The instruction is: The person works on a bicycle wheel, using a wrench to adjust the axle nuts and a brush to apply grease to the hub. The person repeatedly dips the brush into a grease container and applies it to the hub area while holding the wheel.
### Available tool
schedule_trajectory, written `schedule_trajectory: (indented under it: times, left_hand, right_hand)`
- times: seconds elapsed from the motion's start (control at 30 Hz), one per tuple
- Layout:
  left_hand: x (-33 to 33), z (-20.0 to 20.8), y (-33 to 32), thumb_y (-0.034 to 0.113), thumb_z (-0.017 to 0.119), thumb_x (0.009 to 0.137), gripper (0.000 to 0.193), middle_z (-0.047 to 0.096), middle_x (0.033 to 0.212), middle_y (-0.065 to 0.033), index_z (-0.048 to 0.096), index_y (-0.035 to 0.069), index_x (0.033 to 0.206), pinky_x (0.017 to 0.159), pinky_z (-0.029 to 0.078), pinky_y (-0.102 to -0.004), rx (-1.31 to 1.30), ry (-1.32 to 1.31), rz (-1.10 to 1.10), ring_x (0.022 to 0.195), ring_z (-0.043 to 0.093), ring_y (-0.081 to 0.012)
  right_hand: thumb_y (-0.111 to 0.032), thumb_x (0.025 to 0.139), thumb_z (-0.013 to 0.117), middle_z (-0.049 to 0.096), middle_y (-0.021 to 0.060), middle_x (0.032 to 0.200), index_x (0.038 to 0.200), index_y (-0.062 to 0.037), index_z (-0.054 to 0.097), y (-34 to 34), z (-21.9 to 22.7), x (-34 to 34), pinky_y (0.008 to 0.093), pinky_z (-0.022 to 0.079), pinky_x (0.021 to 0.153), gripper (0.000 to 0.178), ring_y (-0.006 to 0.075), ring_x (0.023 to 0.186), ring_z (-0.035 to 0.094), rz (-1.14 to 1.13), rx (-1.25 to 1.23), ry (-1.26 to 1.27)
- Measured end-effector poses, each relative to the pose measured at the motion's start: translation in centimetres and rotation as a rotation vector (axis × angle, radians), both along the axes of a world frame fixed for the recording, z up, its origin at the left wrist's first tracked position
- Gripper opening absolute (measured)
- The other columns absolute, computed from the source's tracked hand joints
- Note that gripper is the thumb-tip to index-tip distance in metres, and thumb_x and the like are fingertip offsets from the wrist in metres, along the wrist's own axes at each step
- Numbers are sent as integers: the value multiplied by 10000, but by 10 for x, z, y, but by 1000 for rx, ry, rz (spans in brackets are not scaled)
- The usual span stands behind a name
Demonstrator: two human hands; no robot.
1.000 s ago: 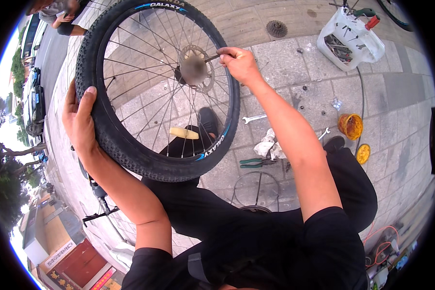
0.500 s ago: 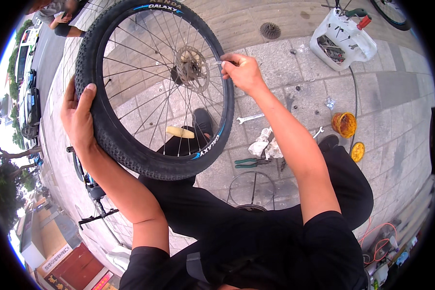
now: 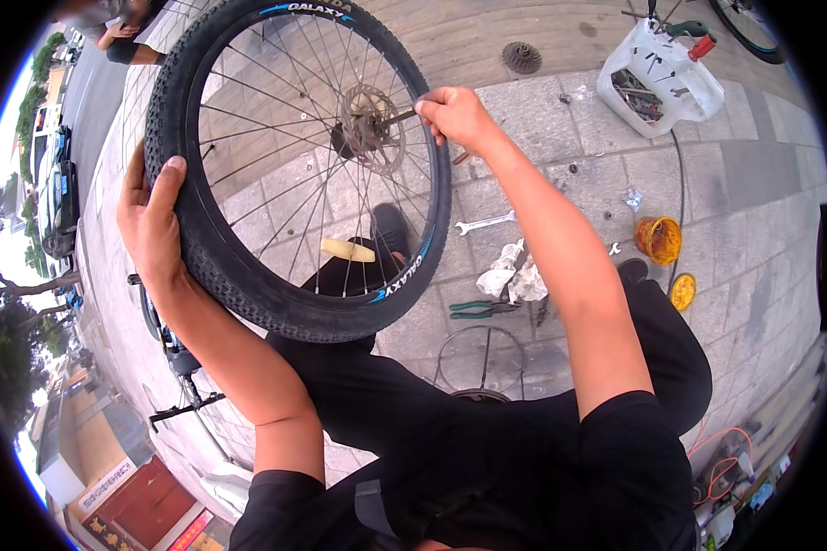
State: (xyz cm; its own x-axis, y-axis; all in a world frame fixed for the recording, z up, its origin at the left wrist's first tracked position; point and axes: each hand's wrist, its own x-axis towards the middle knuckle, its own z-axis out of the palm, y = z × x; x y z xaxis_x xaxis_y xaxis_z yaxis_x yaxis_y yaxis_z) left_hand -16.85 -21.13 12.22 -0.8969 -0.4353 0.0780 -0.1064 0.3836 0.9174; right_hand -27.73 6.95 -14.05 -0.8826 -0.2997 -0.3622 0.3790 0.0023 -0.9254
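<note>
A bicycle wheel point(image 3: 314, 312) with a knobby black tyre is held up in front of me on the left, tilted. My left hand point(image 3: 156, 216) grips the tyre at its left side, thumb on the near face. At the right part of the wheel, my right hand point(image 3: 452, 118) pinches a thin dark rod point(image 3: 399, 118). That rod points at the hub, in the middle of the brake disc point(image 3: 374, 151); whether its tip is inside the hub, I cannot tell. Through the spokes a pale yellow piece point(image 3: 347, 250) shows near my leg.
On the paving lie a cassette point(image 3: 522, 58), a wrench point(image 3: 485, 222), crumpled white paper point(image 3: 500, 275) and green-handled pliers point(image 3: 480, 309). To the right stand a yellow pot point(image 3: 658, 241), its lid point(image 3: 683, 292) and a white tool container point(image 3: 708, 96). Another person point(image 3: 124, 41) is at the far left.
My right hand has shifted slightly toward the hub, and the dark rod in it now shows lined up with the brake disc's centre. The left hand keeps its grip on the tyre.
</note>
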Motion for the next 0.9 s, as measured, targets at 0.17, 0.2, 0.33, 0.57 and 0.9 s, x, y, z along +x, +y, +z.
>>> schedule_trajectory:
  times: [0.17, 0.2, 0.33, 0.57, 0.9]
  left_hand:
    - [-1, 2, 2, 46, 689, 901, 660, 677, 1142, -189, 403, -162, 1458, 775, 549, -242, -14, -4, -12, 889, 692, -161]
    - [-1, 2, 5, 45, 688, 902, 659, 677, 1141, -189, 401, -162, 1459, 774, 549, -242, -7, -2, -6, 888, 692, -161]
    - [0, 4, 6, 43, 686, 904, 654, 675, 1145, -190, 402, -161, 1456, 776, 551, -245, -4, 3, 5, 895, 692, -165]
    - [0, 3, 5, 43, 693, 901, 671, 667, 1175, -201, 391, -163, 1465, 807, 550, -255, -14, -7, 5, 931, 693, -175]
    - [0, 3, 5, 50, 701, 893, 686, 658, 1203, -222, 391, -168, 1465, 836, 547, -255, -33, 1, 19, 967, 693, -185]
  right_hand:
    - [-162, 962, 654, 622, 33, 737, 1001, 66, 701, -4, -15, -20, 283, 487, 502, 237, 110, 585, 559, 58, -30, -46]
    - [-161, 962, 654, 627, 37, 743, 1001, 64, 702, -5, -18, -22, 282, 489, 506, 234, 110, 595, 570, 38, -42, -44]
    - [-166, 965, 643, 648, 47, 751, 1013, 55, 705, -13, -10, -13, 272, 505, 532, 234, 111, 613, 612, -45, 43, 46]
    - [-235, 924, 664, 751, 177, 892, 1090, 24, 735, -4, -11, 20, 354, 554, 772, 316, 243, 838, 731, -178, 189, 188]
    - [-251, 938, 660, 741, 151, 839, 1085, 28, 734, -3, 10, 24, 350, 561, 759, 324, 199, 761, 707, -75, 131, 27]
